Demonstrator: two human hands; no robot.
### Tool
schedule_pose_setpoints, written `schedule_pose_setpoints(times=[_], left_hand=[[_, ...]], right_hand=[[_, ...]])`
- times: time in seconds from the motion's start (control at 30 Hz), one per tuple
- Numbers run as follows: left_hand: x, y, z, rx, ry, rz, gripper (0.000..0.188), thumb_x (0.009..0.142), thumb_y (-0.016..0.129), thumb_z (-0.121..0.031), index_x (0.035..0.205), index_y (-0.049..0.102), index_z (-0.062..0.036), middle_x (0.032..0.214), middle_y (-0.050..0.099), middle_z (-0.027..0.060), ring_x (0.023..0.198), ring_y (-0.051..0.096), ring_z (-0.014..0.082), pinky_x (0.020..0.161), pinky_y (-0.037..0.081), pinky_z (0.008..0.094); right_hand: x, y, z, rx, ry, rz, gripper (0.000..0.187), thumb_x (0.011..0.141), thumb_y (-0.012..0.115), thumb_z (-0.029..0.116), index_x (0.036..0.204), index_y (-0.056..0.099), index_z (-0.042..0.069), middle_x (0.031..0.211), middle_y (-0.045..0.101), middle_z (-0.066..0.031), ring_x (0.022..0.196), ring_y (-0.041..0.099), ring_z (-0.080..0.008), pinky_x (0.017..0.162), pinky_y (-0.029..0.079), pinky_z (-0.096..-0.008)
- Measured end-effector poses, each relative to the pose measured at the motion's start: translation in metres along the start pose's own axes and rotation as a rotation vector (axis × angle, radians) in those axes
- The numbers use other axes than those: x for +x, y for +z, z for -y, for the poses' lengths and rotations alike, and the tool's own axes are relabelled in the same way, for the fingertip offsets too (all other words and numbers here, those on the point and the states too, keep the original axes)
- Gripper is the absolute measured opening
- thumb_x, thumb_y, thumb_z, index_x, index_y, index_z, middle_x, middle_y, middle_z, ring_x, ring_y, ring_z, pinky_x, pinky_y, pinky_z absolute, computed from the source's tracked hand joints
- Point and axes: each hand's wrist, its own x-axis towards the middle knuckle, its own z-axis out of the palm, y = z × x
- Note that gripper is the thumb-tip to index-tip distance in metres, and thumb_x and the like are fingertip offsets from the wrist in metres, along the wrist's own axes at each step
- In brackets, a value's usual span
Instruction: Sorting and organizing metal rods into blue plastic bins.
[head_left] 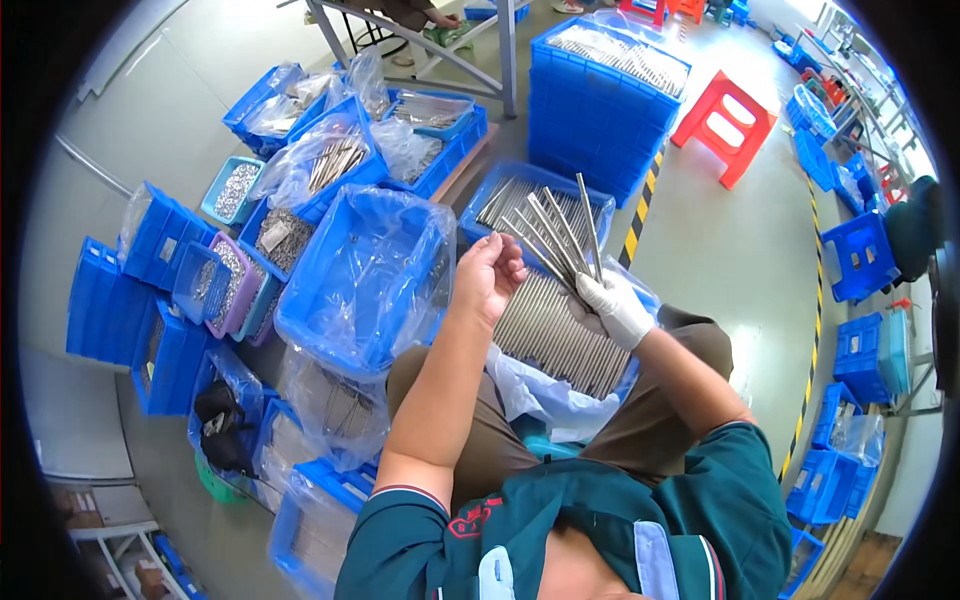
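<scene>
My right hand [615, 308], in a white glove, grips several slim metal rods [590, 225] that fan out upward and away from me. To its left, my bare left hand [488, 275] is raised with its fingers curled in; whether anything small is in them is hidden. Both hands are above a bin between my knees, where many metal rods [565, 340] lie side by side in rows. White plastic sheeting [545, 400] hangs over this bin's near side. Just beyond it, a second blue bin [603, 192] holds more rods.
An empty-looking blue bin [345, 285] with a clear liner stands at my left. Past it are bins of small metal parts [237, 190]. A tall stack of blue bins [600, 130] rises ahead, beside a red stool [725, 130]. Yellow-black tape [640, 215] marks the floor.
</scene>
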Motion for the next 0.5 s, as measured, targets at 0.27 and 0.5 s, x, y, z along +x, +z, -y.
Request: schedule_pose_setpoints(times=[0.27, 0.5], left_hand=[[0.003, -0.006, -0.011, 0.056, -0.033, -0.035, 0.014, 0.091, 0.048, -0.012, 0.095, 0.056, -0.0012, 0.077, 0.057, 0.0078, 0.063, 0.052, 0.0162, 0.058, 0.046, 0.0294], [-0.001, -0.007, -0.016, 0.165, 0.003, -0.030, 0.017, 0.091, 0.052, -0.016, 0.097, 0.057, -0.0013, 0.079, 0.060, 0.0077, 0.062, 0.052, 0.0157, 0.057, 0.045, 0.0284]], right_hand=[[0.001, -0.015, -0.003, 0.020, 0.132, 0.012, 0.020, 0.088, 0.060, 0.026, 0.090, 0.056, 0.007, 0.062, 0.055, -0.0007, 0.042, 0.043, -0.0049, 0.038, 0.031, -0.0188], [-0.003, -0.019, -0.006, 0.021, 0.181, 0.005, 0.019, 0.086, 0.061, 0.023, 0.090, 0.056, 0.006, 0.062, 0.055, -0.0009, 0.042, 0.045, -0.0055, 0.037, 0.032, -0.0190]])
